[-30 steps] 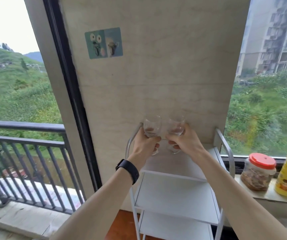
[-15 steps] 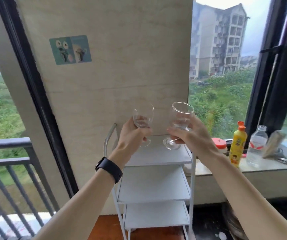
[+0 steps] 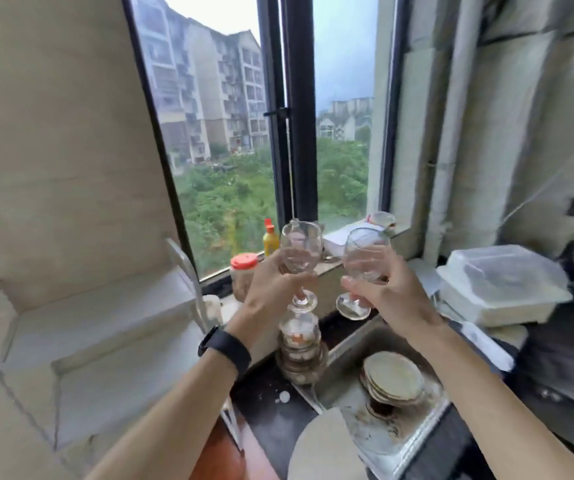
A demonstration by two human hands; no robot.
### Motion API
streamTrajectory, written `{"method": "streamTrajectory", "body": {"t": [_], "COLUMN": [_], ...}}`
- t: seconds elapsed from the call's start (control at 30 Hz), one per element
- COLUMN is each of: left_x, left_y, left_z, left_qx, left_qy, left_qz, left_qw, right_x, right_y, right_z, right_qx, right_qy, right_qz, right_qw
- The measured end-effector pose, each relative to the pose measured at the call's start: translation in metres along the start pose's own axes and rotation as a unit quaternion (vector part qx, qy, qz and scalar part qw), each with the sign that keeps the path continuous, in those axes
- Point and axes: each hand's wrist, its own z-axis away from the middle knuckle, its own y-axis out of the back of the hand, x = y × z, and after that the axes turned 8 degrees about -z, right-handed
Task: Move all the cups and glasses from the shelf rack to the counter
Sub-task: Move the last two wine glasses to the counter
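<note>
Two clear stemmed glasses are in the air above the dark counter [image 3: 271, 407] and the sink. My left hand [image 3: 271, 289] grips the left glass [image 3: 301, 247] under its bowl, upright. My right hand [image 3: 389, 299] grips the right glass [image 3: 365, 254] around bowl and stem, tilted slightly, its foot showing below my fingers. The white shelf rack [image 3: 105, 327] stands at the left with nothing visible on its shelves. A black band sits on my left wrist.
A steel sink [image 3: 354, 348] holds stacked plates [image 3: 393, 379]; a white plate lies at its near edge. A glass jar stack [image 3: 301, 344] stands on the counter below the left glass. A red-lidded jar [image 3: 244, 275], a yellow bottle [image 3: 270, 239] and plastic containers [image 3: 500, 285] sit around the windowsill.
Both hands lifted the glasses off the rack's top shelf and carried them right. My view turned right with them, from the rack to the sink and counter.
</note>
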Motion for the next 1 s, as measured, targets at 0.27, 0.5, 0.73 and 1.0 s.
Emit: {"method": "streamTrajectory", "body": {"t": [0.27,0.5,0.73,1.0], "left_x": [0.038,0.082,0.127,0.152], "left_y": [-0.204,-0.407,-0.605,-0.776], "left_z": [0.022,0.076,0.141,0.17], "left_qx": [-0.185,-0.326,-0.427,-0.484], "left_qy": [-0.01,-0.044,-0.015,0.003], "left_qz": [0.044,0.049,0.058,0.044], "left_qw": [0.982,0.943,0.902,0.874], "right_x": [0.007,0.029,0.046,0.077], "right_y": [0.208,0.401,0.566,0.706], "right_z": [0.097,0.212,0.311,0.364], "right_qx": [0.195,0.359,0.44,0.49], "right_qy": [-0.026,-0.062,-0.104,-0.168], "right_qz": [0.043,0.096,0.116,0.12], "right_qw": [0.979,0.926,0.885,0.847]}}
